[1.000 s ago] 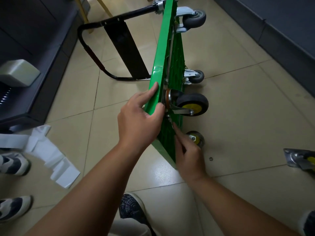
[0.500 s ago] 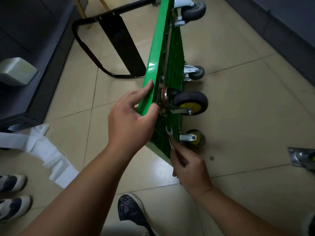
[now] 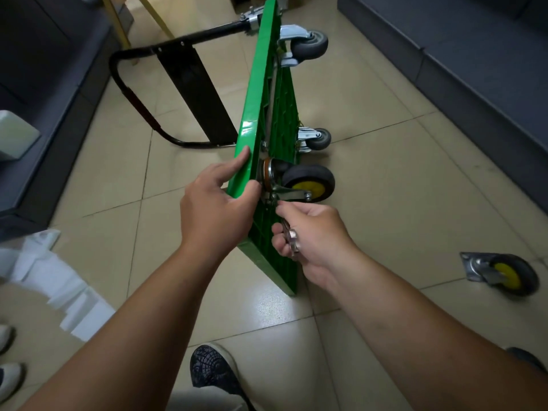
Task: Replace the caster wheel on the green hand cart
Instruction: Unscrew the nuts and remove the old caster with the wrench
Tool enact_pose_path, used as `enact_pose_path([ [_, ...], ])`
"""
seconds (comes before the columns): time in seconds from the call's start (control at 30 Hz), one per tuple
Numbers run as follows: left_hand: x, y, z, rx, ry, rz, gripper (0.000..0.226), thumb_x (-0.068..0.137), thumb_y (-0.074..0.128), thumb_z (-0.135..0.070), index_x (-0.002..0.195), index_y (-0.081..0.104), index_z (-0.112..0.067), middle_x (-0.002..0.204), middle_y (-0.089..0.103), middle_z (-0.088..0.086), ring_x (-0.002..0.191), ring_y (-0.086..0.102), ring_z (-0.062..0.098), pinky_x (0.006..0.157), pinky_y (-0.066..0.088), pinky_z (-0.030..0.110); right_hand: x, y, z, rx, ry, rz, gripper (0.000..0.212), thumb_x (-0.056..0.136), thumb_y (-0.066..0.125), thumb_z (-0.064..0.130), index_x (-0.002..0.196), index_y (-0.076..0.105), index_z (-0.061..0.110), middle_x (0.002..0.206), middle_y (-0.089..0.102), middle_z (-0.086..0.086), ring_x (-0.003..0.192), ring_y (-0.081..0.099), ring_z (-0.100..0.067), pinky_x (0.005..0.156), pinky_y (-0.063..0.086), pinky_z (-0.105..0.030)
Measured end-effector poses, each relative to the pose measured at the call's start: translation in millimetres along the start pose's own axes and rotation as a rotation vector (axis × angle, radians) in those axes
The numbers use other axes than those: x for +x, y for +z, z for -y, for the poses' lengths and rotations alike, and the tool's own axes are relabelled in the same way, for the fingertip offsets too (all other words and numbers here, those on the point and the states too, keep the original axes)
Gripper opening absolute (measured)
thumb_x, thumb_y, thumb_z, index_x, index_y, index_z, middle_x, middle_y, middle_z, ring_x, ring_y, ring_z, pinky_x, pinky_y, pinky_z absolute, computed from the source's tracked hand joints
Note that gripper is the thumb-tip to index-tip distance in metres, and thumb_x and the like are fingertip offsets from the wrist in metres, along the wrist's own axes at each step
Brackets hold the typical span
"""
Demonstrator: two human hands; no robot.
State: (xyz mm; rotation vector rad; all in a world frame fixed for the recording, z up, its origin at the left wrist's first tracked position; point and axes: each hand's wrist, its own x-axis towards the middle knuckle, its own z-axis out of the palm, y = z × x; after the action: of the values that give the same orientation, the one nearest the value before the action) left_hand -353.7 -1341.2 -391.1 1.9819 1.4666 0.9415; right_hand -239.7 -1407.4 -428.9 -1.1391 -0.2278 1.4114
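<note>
Lying at the far left on the tiled floor are white paper sheets. A person's left hand is gripping the upper edge of the green hand cart, which is standing on its side. The right hand is closed around a metal wrench beside the mounted yellow-hubbed caster, while a loose caster wheel is lying far right.
</note>
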Motion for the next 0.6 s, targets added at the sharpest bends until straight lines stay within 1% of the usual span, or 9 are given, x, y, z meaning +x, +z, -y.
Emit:
enact_pose_path([
  [0.07,0,-1,-1,0.006,-0.005,0.006,0.053,0.077,0.06,-0.045,0.13,0.064,-0.05,0.105,0.072,-0.018,0.066,0.056,0.006,0.064,0.049,0.031,3,3,-1,-0.025,0.011,0.002,0.009,0.099,0.058,0.01,0.1,0.066,0.005,0.047,0.056,-0.001,0.037,0.049,-0.014,0.035,0.035,-0.018],
  [0.13,0,-1,-2,0.005,-0.009,0.002,0.053,0.077,0.06,-0.042,0.129,0.065,-0.049,0.107,0.072,-0.017,0.08,0.066,0.009,0.075,0.059,0.038,3,7,-5,-0.046,-0.008,0.014,0.013,0.099,0.057,0.01,0.104,0.068,0.005,0.049,0.057,-0.001,0.037,0.05,-0.015,0.036,0.036,-0.019],
  [0.23,0,-2,-2,0.022,-0.016,0.001,0.053,0.078,0.059,-0.041,0.129,0.065,-0.048,0.102,0.067,-0.024,0.097,0.066,0.003,0.085,0.059,0.04,-1,14,-17,-0.072,-0.093,0.059,0.023,0.1,0.054,0.007,0.092,0.074,0.014,0.052,0.063,0.001,0.037,0.053,-0.014,0.037,0.041,-0.019],
  [0.37,0,0,1,0.047,-0.007,0.0,0.053,0.078,0.058,-0.043,0.13,0.064,-0.05,0.095,0.061,-0.034,0.09,0.063,-0.002,0.079,0.057,0.033,-4,7,-38,-0.212,-0.255,0.064,0.022,0.101,0.058,0.013,0.113,0.075,0.021,0.059,0.069,0.006,0.046,0.062,-0.007,0.044,0.046,-0.02],
  [0.43,0,0,1,0.038,-0.003,0.012,0.054,0.079,0.059,-0.042,0.132,0.063,-0.049,0.1,0.064,-0.03,0.08,0.064,0.003,0.073,0.057,0.035,1,-7,-52,-0.339,-0.329,0.065,0.029,0.102,0.057,0.018,0.127,0.069,0.026,0.054,0.065,0.008,0.045,0.057,-0.009,0.046,0.045,-0.024],
  [0.5,0,0,1,0.029,-0.003,0.029,0.054,0.081,0.06,-0.042,0.134,0.063,-0.049,0.103,0.065,-0.027,0.08,0.067,0.011,0.073,0.06,0.043,7,-22,-67,-0.433,-0.388,0.071,0.038,0.103,0.054,0.018,0.136,0.061,0.033,0.051,0.059,0.008,0.044,0.05,-0.012,0.044,0.043,-0.025],
  [0.53,0,0,1,0.025,-0.005,0.034,0.054,0.081,0.06,-0.042,0.134,0.063,-0.049,0.103,0.064,-0.029,0.084,0.069,0.012,0.075,0.061,0.045,12,-29,-74,-0.474,-0.425,0.076,0.041,0.103,0.054,0.016,0.139,0.058,0.036,0.056,0.06,0.012,0.047,0.05,-0.008,0.046,0.045,-0.024],
  [0.57,0,0,2,0.022,-0.006,0.036,0.053,0.081,0.06,-0.042,0.134,0.063,-0.048,0.102,0.063,-0.032,0.089,0.07,0.01,0.077,0.061,0.046,16,-36,-79,-0.521,-0.475,0.08,0.044,0.103,0.054,0.015,0.141,0.055,0.038,0.066,0.065,0.019,0.055,0.054,-0.002,0.054,0.049,-0.021],
  [0.6,1,0,2,0.02,-0.005,0.035,0.053,0.08,0.061,-0.043,0.133,0.063,-0.048,0.1,0.061,-0.035,0.093,0.069,0.007,0.079,0.061,0.044,20,-42,-83,-0.579,-0.542,0.082,0.046,0.103,0.054,0.014,0.142,0.053,0.038,0.083,0.069,0.023,0.071,0.06,0.003,0.069,0.052,-0.017],
])
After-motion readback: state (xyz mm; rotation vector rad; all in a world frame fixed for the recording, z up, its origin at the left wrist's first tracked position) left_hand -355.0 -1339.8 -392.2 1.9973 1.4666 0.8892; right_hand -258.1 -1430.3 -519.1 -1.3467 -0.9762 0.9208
